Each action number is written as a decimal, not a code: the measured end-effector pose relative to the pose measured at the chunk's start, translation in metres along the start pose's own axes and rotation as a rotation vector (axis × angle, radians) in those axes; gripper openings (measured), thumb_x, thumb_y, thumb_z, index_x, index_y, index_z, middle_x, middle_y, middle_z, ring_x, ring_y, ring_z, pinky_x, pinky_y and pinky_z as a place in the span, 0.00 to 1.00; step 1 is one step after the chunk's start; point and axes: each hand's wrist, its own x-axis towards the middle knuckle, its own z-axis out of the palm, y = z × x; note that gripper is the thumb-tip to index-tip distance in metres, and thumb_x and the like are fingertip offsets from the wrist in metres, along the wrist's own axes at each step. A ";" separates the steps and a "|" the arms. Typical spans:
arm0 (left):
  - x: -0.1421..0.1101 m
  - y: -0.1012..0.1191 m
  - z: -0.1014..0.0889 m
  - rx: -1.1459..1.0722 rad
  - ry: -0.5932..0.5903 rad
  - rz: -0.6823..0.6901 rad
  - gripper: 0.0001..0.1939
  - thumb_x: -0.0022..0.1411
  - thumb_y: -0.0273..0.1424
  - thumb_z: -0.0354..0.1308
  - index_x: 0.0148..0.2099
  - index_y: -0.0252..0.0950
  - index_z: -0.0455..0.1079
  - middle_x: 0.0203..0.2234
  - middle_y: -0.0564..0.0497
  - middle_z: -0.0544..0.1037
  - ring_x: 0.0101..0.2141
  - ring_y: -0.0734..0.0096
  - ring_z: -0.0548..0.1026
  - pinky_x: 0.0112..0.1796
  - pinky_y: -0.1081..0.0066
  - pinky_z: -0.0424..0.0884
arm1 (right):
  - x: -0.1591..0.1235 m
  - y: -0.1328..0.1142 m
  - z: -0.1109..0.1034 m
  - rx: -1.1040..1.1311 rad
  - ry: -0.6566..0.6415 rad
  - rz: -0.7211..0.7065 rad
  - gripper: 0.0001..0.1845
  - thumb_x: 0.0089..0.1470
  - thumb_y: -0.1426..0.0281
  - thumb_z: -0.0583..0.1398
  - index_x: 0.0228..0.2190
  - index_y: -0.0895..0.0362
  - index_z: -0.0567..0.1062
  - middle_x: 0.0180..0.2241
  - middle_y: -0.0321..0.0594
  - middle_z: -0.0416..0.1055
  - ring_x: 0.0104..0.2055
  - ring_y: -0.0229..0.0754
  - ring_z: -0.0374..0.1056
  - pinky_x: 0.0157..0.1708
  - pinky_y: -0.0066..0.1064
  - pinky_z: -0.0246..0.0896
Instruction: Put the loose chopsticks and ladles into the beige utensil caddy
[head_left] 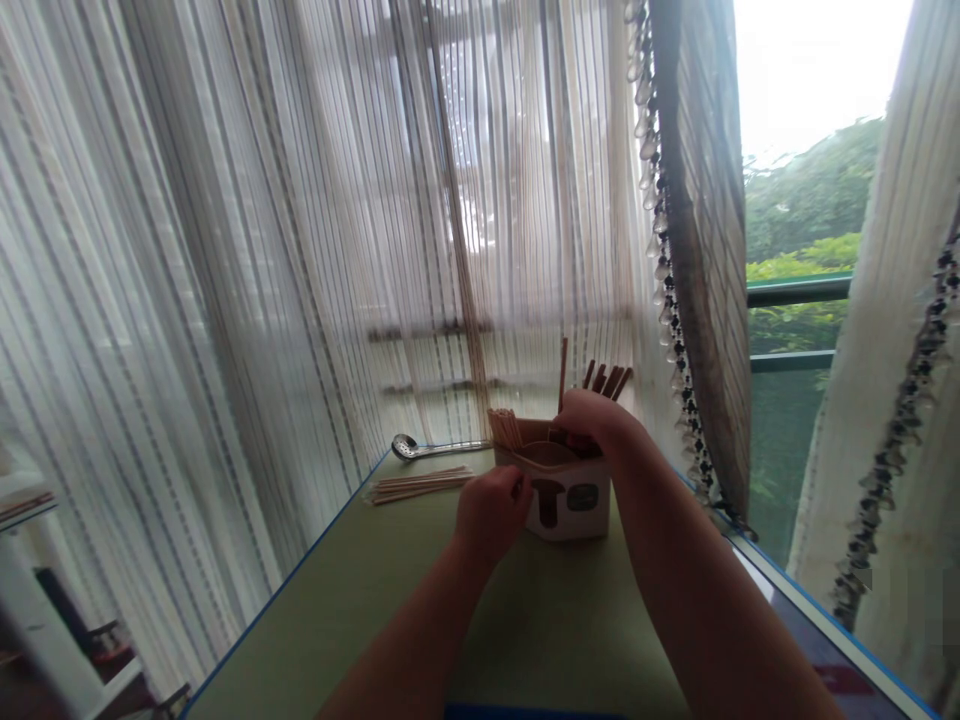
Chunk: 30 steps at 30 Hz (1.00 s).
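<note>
A white cardboard box (585,522) with brown and grey print stands on the table. My left hand (491,510) has its fingers curled against the box's front left corner. Over the box's open top, my right hand (586,415) is closed, its fingertips partly hidden inside. A single brown chopstick (564,365) sticks straight up from that hand. Several dark chopsticks (611,380) lean out at the back right, behind the right hand. At the box's left end stands a bundle of pale thin sticks (505,428).
Left of the box, a bundle of wooden chopsticks (420,483) lies on the green table top (360,600). A metal slotted spoon (409,447) rests along the back edge. Striped sheer curtains (300,250) hang close behind the table. A white framed piece (52,590) stands at lower left.
</note>
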 end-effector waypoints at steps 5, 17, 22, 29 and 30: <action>-0.002 0.001 0.001 0.006 -0.023 0.000 0.13 0.64 0.33 0.49 0.29 0.37 0.70 0.26 0.51 0.76 0.28 0.71 0.72 0.29 0.72 0.57 | -0.002 0.002 -0.003 0.032 0.028 0.012 0.14 0.50 0.71 0.56 0.22 0.63 0.78 0.24 0.49 0.75 0.23 0.41 0.71 0.27 0.30 0.64; -0.001 0.003 0.001 0.017 -0.027 -0.006 0.12 0.63 0.33 0.50 0.29 0.38 0.70 0.25 0.52 0.75 0.27 0.72 0.71 0.29 0.72 0.57 | -0.015 -0.006 -0.017 0.134 0.828 -0.118 0.23 0.55 0.66 0.54 0.52 0.59 0.69 0.37 0.49 0.77 0.43 0.49 0.72 0.43 0.35 0.61; 0.000 0.002 0.004 0.017 -0.046 0.005 0.12 0.63 0.33 0.50 0.29 0.38 0.70 0.26 0.51 0.76 0.27 0.72 0.71 0.29 0.72 0.57 | -0.013 -0.002 -0.019 0.202 0.891 -0.082 0.22 0.52 0.71 0.54 0.49 0.60 0.72 0.35 0.50 0.77 0.42 0.50 0.72 0.43 0.36 0.62; 0.002 -0.002 0.004 0.013 -0.030 -0.013 0.13 0.63 0.33 0.50 0.28 0.37 0.69 0.25 0.51 0.76 0.27 0.71 0.71 0.29 0.72 0.57 | -0.011 0.002 -0.022 0.263 0.884 -0.089 0.19 0.52 0.71 0.54 0.44 0.58 0.76 0.31 0.46 0.77 0.40 0.47 0.72 0.43 0.35 0.62; 0.002 -0.002 0.005 0.011 -0.035 -0.007 0.12 0.63 0.33 0.50 0.28 0.37 0.69 0.25 0.51 0.76 0.27 0.71 0.71 0.29 0.72 0.57 | -0.011 0.003 -0.023 0.270 0.900 -0.088 0.21 0.52 0.72 0.54 0.47 0.59 0.75 0.30 0.46 0.77 0.40 0.47 0.72 0.42 0.35 0.62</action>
